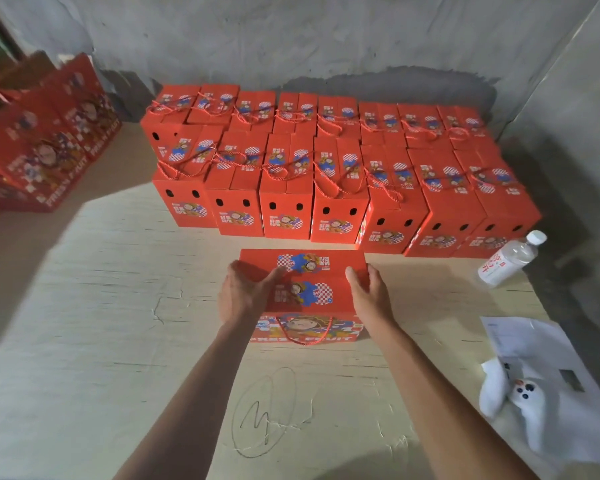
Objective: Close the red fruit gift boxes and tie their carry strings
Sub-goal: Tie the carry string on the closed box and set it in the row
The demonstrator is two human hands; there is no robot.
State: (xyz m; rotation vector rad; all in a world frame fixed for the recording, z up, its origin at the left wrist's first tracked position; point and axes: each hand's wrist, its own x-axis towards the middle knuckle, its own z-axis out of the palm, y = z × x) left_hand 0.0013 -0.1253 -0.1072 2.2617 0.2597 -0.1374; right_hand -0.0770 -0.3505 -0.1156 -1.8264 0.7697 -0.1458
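Closing step: your left hand (245, 292) and right hand (369, 294), fingers straight, press the flaps of the box (303, 296) mid-table (before the finished rows). Next, likely: tie its string (307, 336), hanging loose in front.

Just beyond the fingertips (280, 270), rows of boxes (340, 188) blocked the way. Bare table (101, 289) lay open leftward. Rightward stood a bottle (510, 259) and papers (530, 344).
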